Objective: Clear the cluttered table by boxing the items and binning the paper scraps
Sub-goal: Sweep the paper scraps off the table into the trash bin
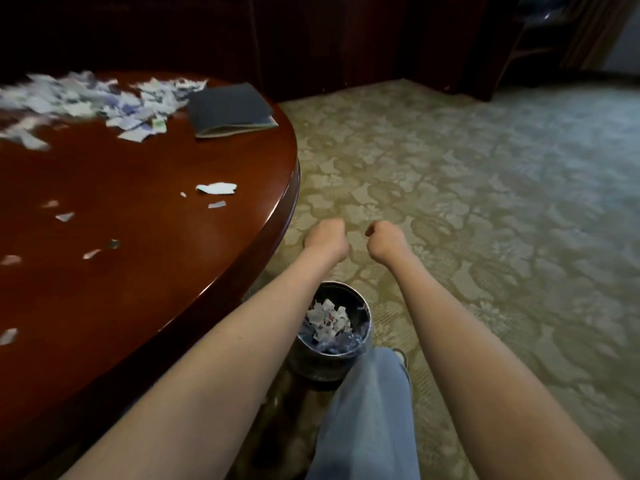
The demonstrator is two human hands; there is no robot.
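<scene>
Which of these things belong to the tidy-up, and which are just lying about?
Job: paper scraps on the table; bin, already holding scraps; dark folder, probably for boxing.
Not the job: carpet; dark furniture behind.

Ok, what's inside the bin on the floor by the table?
Torn paper scraps lie in the bin on a bluish plastic liner. The scraps cover its bottom, and the person's trouser leg hides part of its near side.

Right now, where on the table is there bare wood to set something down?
Bare wood on the table runs along the near rim, short of the scattered scraps. A second bare band lies between those and the scrap pile. The far end is crowded: pile beside the grey folder.
</scene>
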